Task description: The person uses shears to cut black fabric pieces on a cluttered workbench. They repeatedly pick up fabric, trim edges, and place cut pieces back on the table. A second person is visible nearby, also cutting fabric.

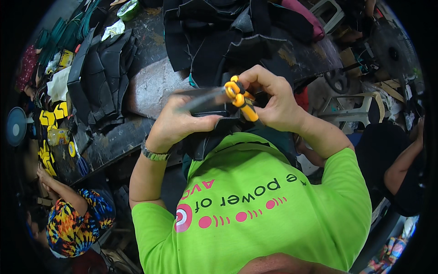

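In front of my chest, my right hand (278, 100) is closed around the yellow-orange handles of a pair of scissors (247, 111). The blades point left, smeared by motion, and pass over my left hand (180, 119). That hand is pinched on a black, sheet-like piece (224, 125), with its thumb along the near edge. The piece hangs down against my lap, and part of it is hidden behind my hands. Whether the blades touch the piece, I cannot tell.
On the dark worktable (148, 45) lie a pile of black pieces (200, 45) and a stack of black panels (100, 77). A jar (58, 137) and blue-handled scissors (82, 165) lie left. A person (77, 219) sits lower left; a plastic chair (351, 112) stands right.
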Demonstrator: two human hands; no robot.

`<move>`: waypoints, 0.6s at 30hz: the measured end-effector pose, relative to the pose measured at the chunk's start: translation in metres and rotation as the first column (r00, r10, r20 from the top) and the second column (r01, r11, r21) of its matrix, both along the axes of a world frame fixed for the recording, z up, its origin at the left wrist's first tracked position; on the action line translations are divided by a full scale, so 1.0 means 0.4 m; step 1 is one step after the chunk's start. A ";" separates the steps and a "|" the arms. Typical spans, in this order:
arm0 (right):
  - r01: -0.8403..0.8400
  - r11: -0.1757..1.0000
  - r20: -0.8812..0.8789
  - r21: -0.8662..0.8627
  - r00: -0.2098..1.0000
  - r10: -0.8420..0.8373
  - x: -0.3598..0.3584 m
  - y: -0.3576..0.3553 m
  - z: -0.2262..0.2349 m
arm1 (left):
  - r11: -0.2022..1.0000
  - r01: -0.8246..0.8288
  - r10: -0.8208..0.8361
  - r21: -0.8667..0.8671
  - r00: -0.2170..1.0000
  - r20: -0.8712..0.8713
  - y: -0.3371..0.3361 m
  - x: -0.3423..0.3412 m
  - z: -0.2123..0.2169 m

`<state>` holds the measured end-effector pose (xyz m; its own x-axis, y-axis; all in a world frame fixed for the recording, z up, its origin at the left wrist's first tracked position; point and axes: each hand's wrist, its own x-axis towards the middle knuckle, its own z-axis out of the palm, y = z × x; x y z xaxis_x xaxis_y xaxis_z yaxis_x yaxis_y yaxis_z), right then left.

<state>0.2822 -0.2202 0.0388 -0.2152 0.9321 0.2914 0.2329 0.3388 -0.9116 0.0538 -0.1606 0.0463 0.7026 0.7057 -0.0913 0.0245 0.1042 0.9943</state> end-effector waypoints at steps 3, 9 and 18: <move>0.072 0.997 -0.027 -0.012 0.997 -0.072 0.011 0.012 0.022 | 0.969 -0.072 0.112 0.235 0.981 -0.161 -0.005 0.008 -0.004; 0.028 0.987 -0.092 -0.158 0.995 -0.043 0.009 -0.019 0.061 | 0.903 -0.126 0.214 0.411 0.961 -0.176 -0.039 0.063 -0.017; -0.059 0.936 -0.259 -0.348 0.965 -0.036 0.012 -0.004 0.039 | 0.960 -0.047 0.087 0.278 0.987 -0.134 -0.047 0.073 -0.037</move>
